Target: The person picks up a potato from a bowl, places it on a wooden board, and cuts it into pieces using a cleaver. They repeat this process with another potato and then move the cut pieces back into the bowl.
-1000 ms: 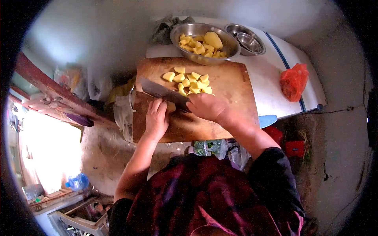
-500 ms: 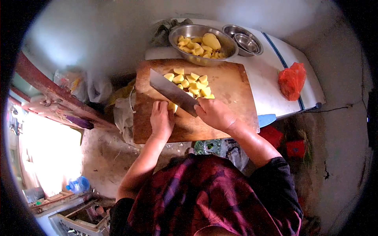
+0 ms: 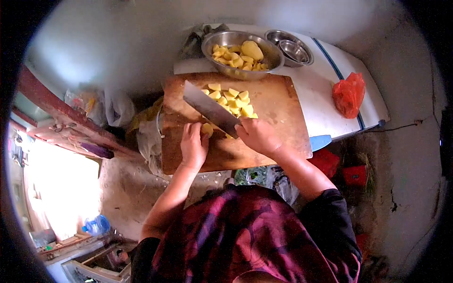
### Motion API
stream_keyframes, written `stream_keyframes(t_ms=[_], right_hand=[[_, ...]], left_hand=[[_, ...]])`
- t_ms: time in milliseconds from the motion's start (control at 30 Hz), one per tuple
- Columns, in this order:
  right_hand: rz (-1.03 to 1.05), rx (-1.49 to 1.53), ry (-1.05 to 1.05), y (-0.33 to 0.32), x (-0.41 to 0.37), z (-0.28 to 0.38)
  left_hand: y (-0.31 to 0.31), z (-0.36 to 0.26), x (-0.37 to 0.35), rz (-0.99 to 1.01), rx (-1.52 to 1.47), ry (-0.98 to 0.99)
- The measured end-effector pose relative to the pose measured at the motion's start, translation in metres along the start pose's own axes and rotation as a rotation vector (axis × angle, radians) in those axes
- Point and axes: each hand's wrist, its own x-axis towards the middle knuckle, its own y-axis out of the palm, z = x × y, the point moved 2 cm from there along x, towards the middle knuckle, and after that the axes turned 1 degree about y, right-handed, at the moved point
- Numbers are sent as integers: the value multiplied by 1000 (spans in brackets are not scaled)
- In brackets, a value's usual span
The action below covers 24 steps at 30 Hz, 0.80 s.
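My right hand (image 3: pixel 257 136) is closed around the handle of a broad cleaver (image 3: pixel 211 107), whose blade slants up and left over the wooden cutting board (image 3: pixel 278 108). My left hand (image 3: pixel 193 144) grips a piece of potato (image 3: pixel 206 130) against the board, just left of the blade. Cut potato chunks (image 3: pixel 233 100) lie in a loose group beyond the cleaver, some hidden behind it. Past the board's far edge stands a metal bowl (image 3: pixel 207 53) of potato pieces with one larger peeled potato (image 3: pixel 252 50) on top.
Two smaller metal bowls (image 3: pixel 296 51) sit nested at the back. A red plastic bag (image 3: pixel 349 95) lies on the white surface (image 3: pixel 321 89) to the right. A blue object (image 3: pixel 320 142) sticks out beside the board's right edge. Plastic bags (image 3: pixel 150 141) hang at its left.
The cleaver has shifted slightly right and down, away from the potato piece. More of that piece now shows by my left hand, which stays nearly in place.
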Motion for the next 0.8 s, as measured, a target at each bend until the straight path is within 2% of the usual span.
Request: stream_keyframes(t_ms=[133, 167, 267, 367, 433, 467, 500, 533, 600, 700, 800], right_hand=[[67, -149, -129, -16, -6, 18], [79, -269, -219, -17, -7, 21], [173, -174, -26, -13, -4, 23], [62, -148, -101, 1, 0, 24], [56, -162, -90, 14, 4, 22], [51, -172, -91, 22, 8, 17], [166, -337, -231, 27, 16, 11], [54, 9, -44, 24, 11, 1], [-60, 34, -2, 19, 6, -4], [-63, 7, -48, -1, -1, 6], [1, -104, -154, -23, -2, 19]], left_hand=[[-1, 1, -3, -59, -56, 74], [0, 0, -3, -62, -56, 76], [-1, 3, -5, -10, -56, 47], [9, 14, -10, 0, -183, -86], [6, 11, -9, -23, 167, 75], [3, 7, -5, -29, 128, 71], [-2, -1, -3, -29, 90, 66], [-5, -6, -3, -24, 51, 60], [-4, -3, -3, -16, 36, 54], [-2, -2, -5, -87, 41, 86], [1, 4, -9, 3, 60, 7]])
